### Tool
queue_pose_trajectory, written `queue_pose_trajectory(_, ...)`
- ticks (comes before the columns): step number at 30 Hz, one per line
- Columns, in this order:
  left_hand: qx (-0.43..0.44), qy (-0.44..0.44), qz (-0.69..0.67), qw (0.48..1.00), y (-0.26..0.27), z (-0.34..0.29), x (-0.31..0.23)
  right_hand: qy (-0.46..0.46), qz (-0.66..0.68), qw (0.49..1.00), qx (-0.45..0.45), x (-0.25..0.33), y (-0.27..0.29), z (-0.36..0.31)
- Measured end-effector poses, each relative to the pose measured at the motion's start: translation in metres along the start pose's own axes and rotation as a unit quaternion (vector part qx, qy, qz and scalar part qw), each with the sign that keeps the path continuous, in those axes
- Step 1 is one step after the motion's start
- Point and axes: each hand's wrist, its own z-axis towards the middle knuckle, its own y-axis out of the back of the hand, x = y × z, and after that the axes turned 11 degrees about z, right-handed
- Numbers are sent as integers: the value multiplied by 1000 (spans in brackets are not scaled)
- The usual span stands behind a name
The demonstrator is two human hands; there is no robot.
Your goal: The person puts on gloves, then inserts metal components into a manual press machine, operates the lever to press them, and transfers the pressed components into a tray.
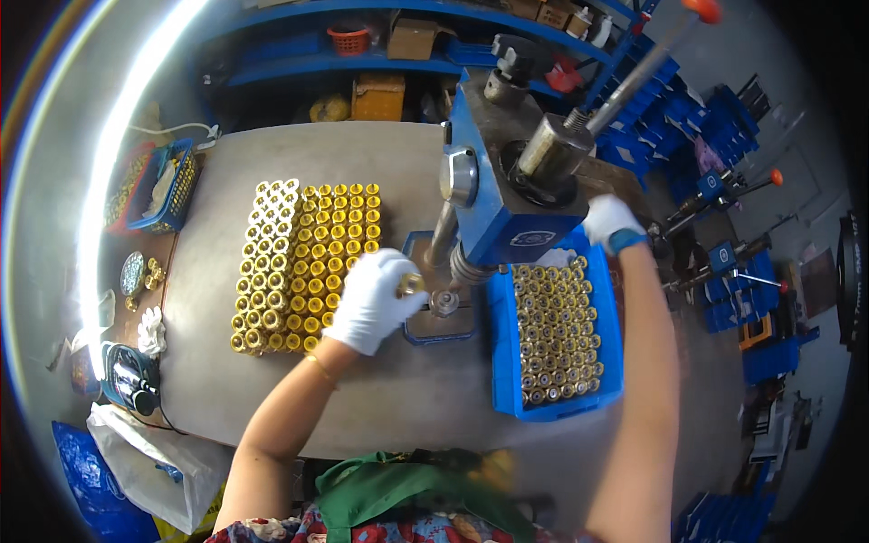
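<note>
small round brass-coloured fitting (412, 286), hole showing, held in the fingers of the gloved left hand (373, 301), near the blue press (507, 208), its steel lever slanting to a red knob

right hand (612, 222) blurred, its grip unclear; floral clothing (403, 525) cut off by lower edge

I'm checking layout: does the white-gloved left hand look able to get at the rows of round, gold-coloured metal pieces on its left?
Probably yes: the left hand is close beside the rows, with nothing seen between them, though the gold-coloured piece it holds may limit its grip.
</note>
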Motion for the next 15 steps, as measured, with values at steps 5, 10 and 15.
queue_pose_trajectory(5,-80,64,163,981,105,-59,73,-212,-30,971,108,21,-86,6)
queue_pose_trajectory(10,-43,110,197,973,159,-109,86,-184,47,976,105,-104,-143,58)
queue_pose_trajectory(15,4,88,169,982,131,-147,106,-93,-81,992,-31,-135,-171,67)
